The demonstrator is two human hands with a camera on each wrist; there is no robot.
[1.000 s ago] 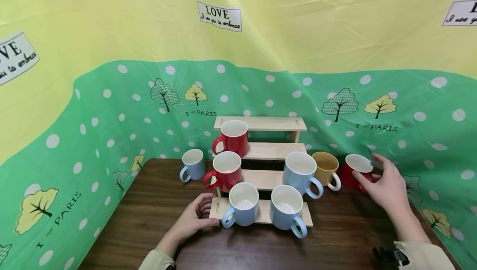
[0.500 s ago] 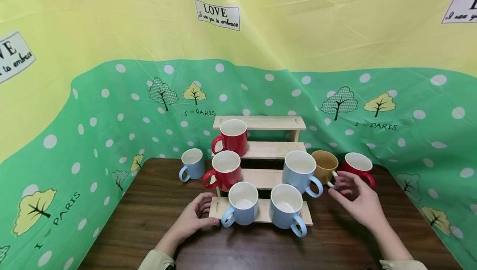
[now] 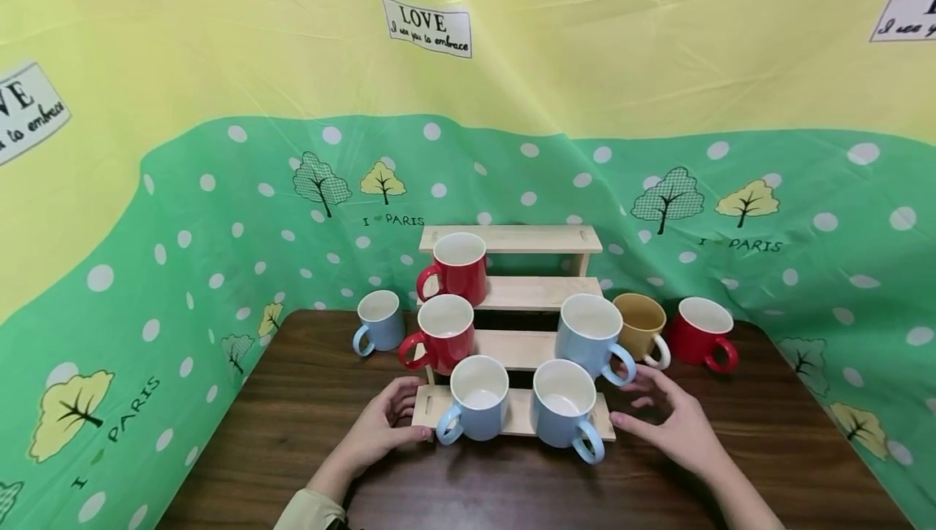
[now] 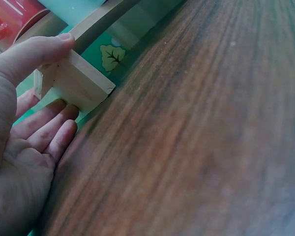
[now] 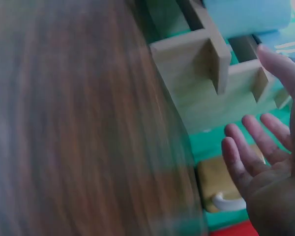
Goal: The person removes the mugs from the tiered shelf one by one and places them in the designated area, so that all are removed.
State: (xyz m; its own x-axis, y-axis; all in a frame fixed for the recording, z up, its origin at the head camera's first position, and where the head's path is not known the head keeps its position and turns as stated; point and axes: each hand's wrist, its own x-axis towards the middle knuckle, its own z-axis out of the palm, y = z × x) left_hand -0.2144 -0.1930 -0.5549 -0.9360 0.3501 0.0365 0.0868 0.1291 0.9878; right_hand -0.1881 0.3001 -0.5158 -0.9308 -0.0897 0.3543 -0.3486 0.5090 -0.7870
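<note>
1. Your left hand [image 3: 380, 431] grips the left end of the lowest step of the wooden tiered stand [image 3: 512, 351]; the left wrist view shows the thumb on top of the board and the fingers [image 4: 44, 132] beneath it.
2. Your right hand [image 3: 669, 424] is beside the stand's right end with fingers spread and relaxed, holding nothing. Contact with the stand cannot be confirmed.
3. The stand sits mid-table [image 3: 292, 432], against the backdrop.
4. On the stand: two light blue mugs on the lowest step, one red and one light blue on the next, one red above.
5. Off the stand: a light blue mug [image 3: 379, 321] to the left; a tan mug [image 3: 642, 328] and a red mug [image 3: 704, 332] to the right.
</note>
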